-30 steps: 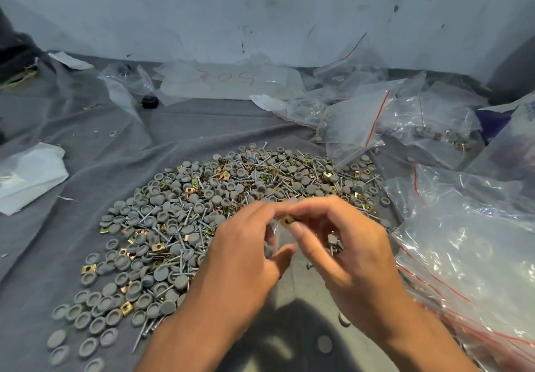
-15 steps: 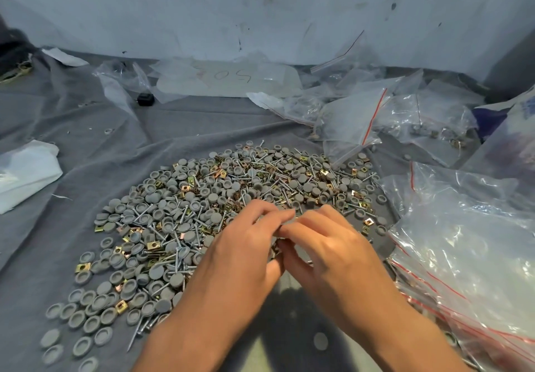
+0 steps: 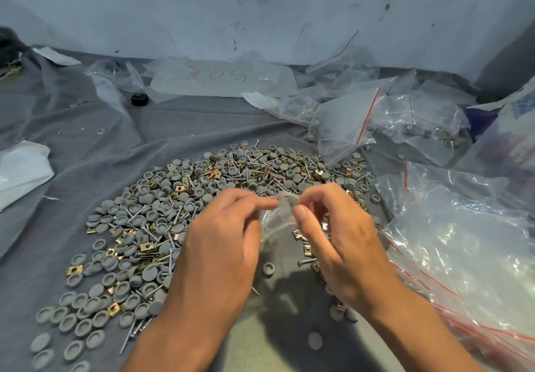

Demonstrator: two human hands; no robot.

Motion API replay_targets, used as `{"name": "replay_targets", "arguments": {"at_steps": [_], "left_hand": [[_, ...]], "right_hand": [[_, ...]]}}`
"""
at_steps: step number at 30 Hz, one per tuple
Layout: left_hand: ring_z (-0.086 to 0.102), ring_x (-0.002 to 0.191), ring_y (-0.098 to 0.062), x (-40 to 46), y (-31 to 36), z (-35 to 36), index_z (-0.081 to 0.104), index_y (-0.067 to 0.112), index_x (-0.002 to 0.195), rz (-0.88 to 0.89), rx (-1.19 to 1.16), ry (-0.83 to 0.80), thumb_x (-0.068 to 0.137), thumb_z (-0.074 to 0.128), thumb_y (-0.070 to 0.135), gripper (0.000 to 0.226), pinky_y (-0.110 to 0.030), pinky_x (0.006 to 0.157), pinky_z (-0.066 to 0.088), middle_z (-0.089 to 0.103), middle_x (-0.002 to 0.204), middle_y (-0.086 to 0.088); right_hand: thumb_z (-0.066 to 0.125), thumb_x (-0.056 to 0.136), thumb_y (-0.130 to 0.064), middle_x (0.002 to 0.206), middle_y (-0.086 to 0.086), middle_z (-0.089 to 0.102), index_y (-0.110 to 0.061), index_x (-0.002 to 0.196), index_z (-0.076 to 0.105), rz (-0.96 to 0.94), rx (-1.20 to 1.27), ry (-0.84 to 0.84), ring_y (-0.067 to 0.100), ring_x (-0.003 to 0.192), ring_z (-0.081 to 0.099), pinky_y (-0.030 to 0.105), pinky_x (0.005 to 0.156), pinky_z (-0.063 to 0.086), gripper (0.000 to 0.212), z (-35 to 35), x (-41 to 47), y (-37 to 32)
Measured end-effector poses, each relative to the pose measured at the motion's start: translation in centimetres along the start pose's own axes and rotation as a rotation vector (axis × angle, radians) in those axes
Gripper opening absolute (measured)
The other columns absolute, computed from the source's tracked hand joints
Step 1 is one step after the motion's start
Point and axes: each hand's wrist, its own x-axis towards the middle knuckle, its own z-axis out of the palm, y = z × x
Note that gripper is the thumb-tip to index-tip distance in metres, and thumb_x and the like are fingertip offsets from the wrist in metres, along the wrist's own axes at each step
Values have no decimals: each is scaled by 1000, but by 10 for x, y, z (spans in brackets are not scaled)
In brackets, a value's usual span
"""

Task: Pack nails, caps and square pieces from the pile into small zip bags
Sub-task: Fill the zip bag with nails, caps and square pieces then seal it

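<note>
A wide pile (image 3: 162,218) of grey round caps, silver nails and brass square pieces spreads over the grey cloth. Over its near edge both hands hold one small clear zip bag (image 3: 278,221). My left hand (image 3: 223,244) pinches the bag's top edge from the left. My right hand (image 3: 338,241) pinches the same edge from the right with thumb and forefinger. Some brass squares (image 3: 301,235) show at the bag's lower right, but whether they lie in it or behind it is unclear.
A big clear bag (image 3: 463,256) with red zip lines lies at the right. Several zip bags (image 3: 362,117), some holding parts, are heaped behind the pile by the wall. White plastic (image 3: 20,169) lies at the left; a small black object (image 3: 139,99) sits farther back.
The hands have drawn slightly apart and the small bag's mouth now shows between the fingertips. The view has shifted a little.
</note>
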Motion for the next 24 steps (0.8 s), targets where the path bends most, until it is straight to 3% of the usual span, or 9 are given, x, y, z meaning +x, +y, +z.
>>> {"name": "replay_targets", "arguments": {"at_steps": [2,4,8,12,15,19,22,24], "left_hand": [[58,97,10,1,0,-3,69,29,117,-28,-46,82,91,61,1,39,0,87,40,61,107,23],[57,101,11,2,0,-7,64,30,120,-40,-124,188,92,59,0,40,-1,83,43,57,108,28],[56,102,8,4,-2,-19,65,25,126,-8,-173,396,97,55,9,35,-5,83,44,56,115,29],[47,103,23,6,-7,-13,64,24,126,-48,-56,180,96,58,7,35,5,87,31,46,111,37],[48,107,18,4,-8,-4,64,25,128,-75,-23,43,96,58,11,35,4,89,32,52,110,29],[48,105,15,2,-8,2,63,28,129,-76,5,-8,96,58,14,36,3,86,31,54,115,23],[48,105,16,0,-9,4,63,29,129,-76,12,-19,97,57,15,36,4,86,30,54,116,24],[48,104,17,-1,-10,4,63,28,128,-75,10,-22,96,58,15,35,5,85,30,54,115,24]], "right_hand": [[49,103,-41,81,-14,55,-33,96,50,123,77,-5,5,78,55,13,68,38,10,4,4,12],[55,100,-36,90,-18,57,-32,101,56,161,-90,-108,3,86,54,17,76,42,4,7,10,28],[58,95,-50,122,-15,51,-42,130,53,215,-386,-416,9,117,45,30,99,42,37,20,10,41],[55,98,-48,121,-12,55,-38,129,55,142,-475,-401,14,113,48,32,95,44,32,29,8,43],[52,101,-41,117,-10,58,-35,123,57,101,-469,-365,15,108,49,33,90,46,23,29,6,47],[50,104,-31,118,-6,61,-29,129,53,91,-486,-359,17,107,54,33,88,50,26,31,4,51],[59,101,-19,109,-12,64,-33,125,58,206,-358,-289,8,101,60,19,78,45,28,26,7,55],[59,101,-22,102,-22,65,-36,111,62,339,-125,-246,-4,93,61,8,70,41,18,20,11,54]]}}
